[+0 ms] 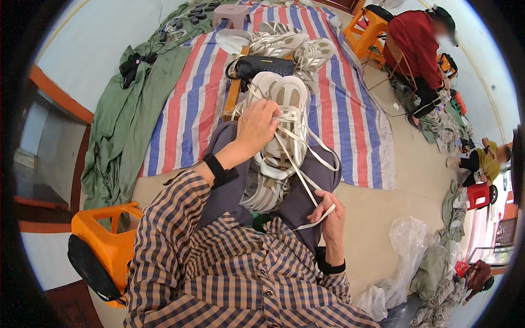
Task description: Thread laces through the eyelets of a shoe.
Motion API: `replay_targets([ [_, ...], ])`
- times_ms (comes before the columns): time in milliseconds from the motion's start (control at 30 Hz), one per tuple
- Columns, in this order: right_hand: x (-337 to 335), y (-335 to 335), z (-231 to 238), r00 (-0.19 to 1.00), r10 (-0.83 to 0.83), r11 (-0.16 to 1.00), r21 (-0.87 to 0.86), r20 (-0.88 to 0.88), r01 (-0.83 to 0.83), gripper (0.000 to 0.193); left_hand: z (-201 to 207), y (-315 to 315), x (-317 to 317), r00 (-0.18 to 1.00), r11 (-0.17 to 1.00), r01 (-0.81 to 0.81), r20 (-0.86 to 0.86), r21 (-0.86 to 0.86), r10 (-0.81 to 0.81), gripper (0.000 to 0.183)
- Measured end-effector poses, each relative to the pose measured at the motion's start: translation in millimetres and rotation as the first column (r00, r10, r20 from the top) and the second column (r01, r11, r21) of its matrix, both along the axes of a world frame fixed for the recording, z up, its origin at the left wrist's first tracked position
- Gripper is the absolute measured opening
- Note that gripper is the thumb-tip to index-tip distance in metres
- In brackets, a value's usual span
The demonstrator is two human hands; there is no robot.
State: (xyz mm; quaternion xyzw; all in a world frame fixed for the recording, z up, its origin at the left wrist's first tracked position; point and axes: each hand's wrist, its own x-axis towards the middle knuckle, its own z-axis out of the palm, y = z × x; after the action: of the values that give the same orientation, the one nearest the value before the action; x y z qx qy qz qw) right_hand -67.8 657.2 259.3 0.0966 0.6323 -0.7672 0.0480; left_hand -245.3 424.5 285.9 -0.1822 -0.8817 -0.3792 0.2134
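A pale beige-white sneaker [295, 94] rests between my knees, toe pointing away from me. Beside its toe on the left shows a second light shoe [264, 82], partly covered. My left hand [258, 124] is on the sneaker's upper, fingers pinched at the lacing; they appear to grip the lace there. A long flat white shoelace [299, 171] runs slack from the eyelets toward me and loops out to the right. Lower right, my right hand [329, 214] closes its thumb and fingers on that lace, away from the shoe. More pale laces [263, 195] bunch between my thighs.
Several finished-looking sneakers [279, 42] and a black pouch [266, 66] lie ahead on a wooden stand [231, 101], over a striped sheet [186, 109]. An orange stool [90, 223] is at left. Plastic bags [407, 240] lie right. Other people [407, 46] sit at right.
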Motion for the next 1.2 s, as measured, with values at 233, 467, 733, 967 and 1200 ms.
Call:
replay_targets([
  [233,-3,-1,2,1.0,-0.01,1.0,-0.026,0.009,0.011,0.035,5,-5,-1,0.996,0.994,0.008,-0.088,-0.11,-0.018,0.018],
  [467,0,13,1,0.999,-0.038,0.995,-0.095,0.035,0.041,0.034,10,-13,-1,0.991,0.969,0.062,-0.103,-0.238,-0.089,0.007],
  [733,40,115,-11,0.916,-0.399,0.917,0.017,0.037,0.399,0.034,-8,-46,-21,0.785,0.897,0.25,0.465,0.366,-0.409,0.018],
  [967,103,198,-26,0.786,-0.598,0.798,0.021,0.159,0.603,0.033,-12,-33,-17,0.737,0.842,0.212,0.485,0.496,-0.471,0.019],
  [1200,143,211,-58,0.783,-0.547,0.836,0.241,0.296,0.493,0.029,-17,-29,-20,0.813,0.822,0.173,0.393,0.542,-0.43,0.014],
])
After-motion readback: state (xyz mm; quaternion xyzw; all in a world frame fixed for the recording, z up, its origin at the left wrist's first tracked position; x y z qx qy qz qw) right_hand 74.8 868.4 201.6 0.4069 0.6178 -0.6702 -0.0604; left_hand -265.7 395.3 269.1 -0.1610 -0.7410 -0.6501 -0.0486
